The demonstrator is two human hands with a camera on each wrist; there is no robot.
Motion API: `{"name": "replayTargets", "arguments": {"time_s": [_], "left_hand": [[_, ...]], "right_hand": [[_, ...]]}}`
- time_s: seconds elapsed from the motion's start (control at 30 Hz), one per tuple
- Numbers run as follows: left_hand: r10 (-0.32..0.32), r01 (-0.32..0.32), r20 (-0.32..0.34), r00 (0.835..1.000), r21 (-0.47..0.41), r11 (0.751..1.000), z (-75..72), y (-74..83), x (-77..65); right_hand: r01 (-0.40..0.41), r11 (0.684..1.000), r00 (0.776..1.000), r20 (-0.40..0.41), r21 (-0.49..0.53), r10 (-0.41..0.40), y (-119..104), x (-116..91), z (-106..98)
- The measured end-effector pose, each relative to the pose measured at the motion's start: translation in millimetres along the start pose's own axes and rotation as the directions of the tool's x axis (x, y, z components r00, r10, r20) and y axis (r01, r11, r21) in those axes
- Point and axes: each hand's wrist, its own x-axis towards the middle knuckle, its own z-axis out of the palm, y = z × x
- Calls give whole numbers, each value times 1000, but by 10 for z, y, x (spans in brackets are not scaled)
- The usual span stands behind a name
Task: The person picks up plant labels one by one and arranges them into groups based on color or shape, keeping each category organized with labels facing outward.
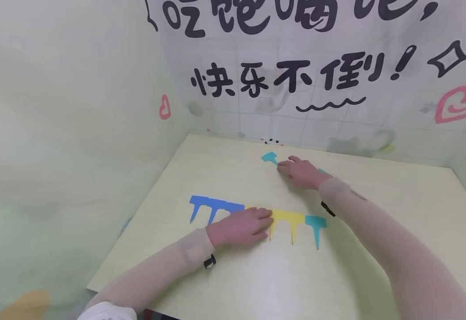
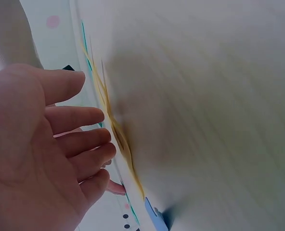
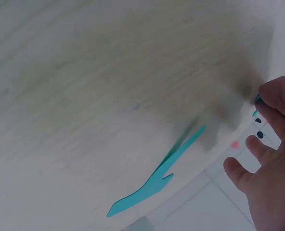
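Note:
A row of T-shaped plastic plant labels spans the table: blue labels (image 1: 217,203) on the left, yellow labels (image 1: 288,218) in the middle, a teal label (image 1: 316,222) at the right end. Over the blue and yellow ones lies my left hand (image 1: 242,226), covering part of the row; in the left wrist view its fingers are relaxed beside the yellow labels' edges. Farther back, my right hand (image 1: 302,172) pinches the stem of another teal label (image 1: 269,157) between thumb and forefinger. One more teal label (image 3: 152,187) lies near the right wrist, mostly hidden by it in the head view.
The pale wooden table (image 1: 169,249) ends at a hanging cloth (image 1: 256,120) with black lettering along the back. More cloth (image 1: 77,133) covers the left side. A dark band (image 1: 328,209) hangs under the right wrist.

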Motion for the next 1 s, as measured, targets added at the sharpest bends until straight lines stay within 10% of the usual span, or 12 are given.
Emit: {"name": "replayTargets", "arguments": {"time_s": [0.53, 1.0], "left_hand": [[-2, 2, -11, 1000, 6, 1000, 44, -38, 9], [-2, 2, -1, 1000, -4, 1000, 46, -42, 41]], "right_hand": [[-14, 995, 998, -61, -102, 8, -203, -269, -20], [84, 987, 996, 50, -135, -78, 218, -29, -246]]}}
